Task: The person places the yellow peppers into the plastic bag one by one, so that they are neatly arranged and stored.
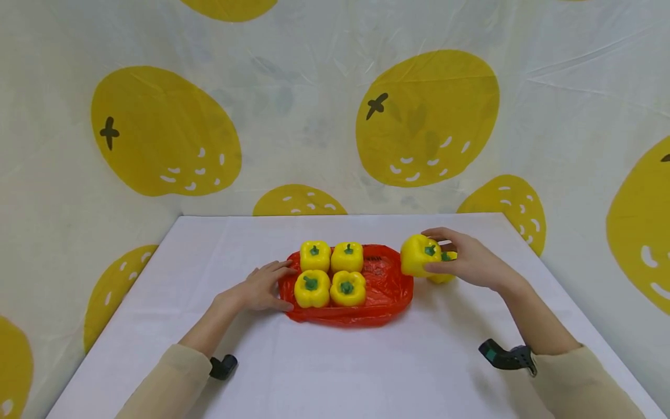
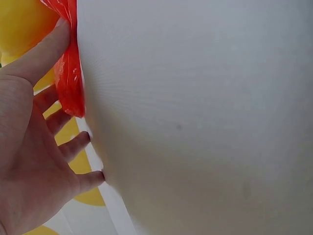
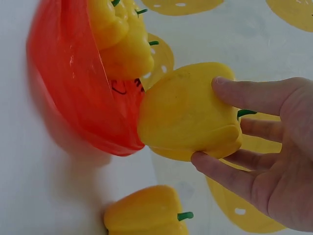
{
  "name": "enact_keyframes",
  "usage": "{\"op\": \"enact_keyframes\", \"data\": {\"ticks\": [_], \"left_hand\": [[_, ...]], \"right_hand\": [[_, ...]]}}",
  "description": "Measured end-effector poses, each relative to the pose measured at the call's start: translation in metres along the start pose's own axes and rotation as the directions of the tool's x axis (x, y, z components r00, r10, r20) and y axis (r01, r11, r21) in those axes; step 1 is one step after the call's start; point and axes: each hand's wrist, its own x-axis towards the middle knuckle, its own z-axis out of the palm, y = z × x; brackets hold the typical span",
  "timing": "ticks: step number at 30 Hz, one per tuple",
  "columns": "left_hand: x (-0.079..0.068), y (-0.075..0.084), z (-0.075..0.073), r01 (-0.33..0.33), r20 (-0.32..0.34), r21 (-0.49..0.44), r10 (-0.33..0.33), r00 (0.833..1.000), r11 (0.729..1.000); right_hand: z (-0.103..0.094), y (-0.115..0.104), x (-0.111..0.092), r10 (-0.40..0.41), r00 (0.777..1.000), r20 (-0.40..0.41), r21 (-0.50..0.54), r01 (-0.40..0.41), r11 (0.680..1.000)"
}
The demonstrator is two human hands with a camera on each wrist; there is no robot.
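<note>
My right hand point(image 1: 471, 263) holds a yellow bell pepper point(image 1: 417, 256) by its stem end, just over the right end of a red plastic bag point(image 1: 384, 294). In the right wrist view the thumb and fingers pinch that bell pepper point(image 3: 183, 115), its green stem towards the palm. Several more yellow bell peppers point(image 1: 312, 289) stand stem up in the left half of the open bag, in two rows. My left hand point(image 1: 260, 286) rests against the bag's left end, fingers spread. In the left wrist view its thumb lies on the red plastic point(image 2: 72, 78).
Another yellow bell pepper point(image 1: 442, 277) sits on the white table point(image 1: 335, 366), right of the bag and partly hidden behind the right hand. A pale cloth point(image 1: 298, 128) printed with large yellow fruit hangs behind and beside the table. Each wrist wears a black camera mount point(image 1: 508, 355).
</note>
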Motion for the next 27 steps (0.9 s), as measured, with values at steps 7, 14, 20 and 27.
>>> {"op": "enact_keyframes", "data": {"ticks": [7, 14, 20, 27], "left_hand": [[0.000, 0.001, 0.000, 0.001, 0.011, 0.003, -0.001, 1.000, 1.000], [0.001, 0.000, 0.000, 0.013, 0.007, 0.007, -0.013, 1.000, 1.000], [0.002, -0.001, 0.000, 0.013, 0.011, 0.015, -0.013, 1.000, 1.000], [0.003, 0.003, -0.001, 0.014, 0.012, 0.040, -0.014, 1.000, 0.999]], "right_hand": [[0.009, -0.007, 0.010, -0.002, 1.000, 0.017, 0.002, 0.002, 1.000], [0.022, -0.012, 0.023, -0.021, 0.999, 0.048, -0.018, 0.022, 1.000], [0.033, -0.016, 0.034, -0.026, 0.996, 0.080, -0.023, 0.028, 0.999], [0.043, -0.015, 0.047, -0.011, 0.996, 0.089, -0.014, 0.012, 1.000]]}}
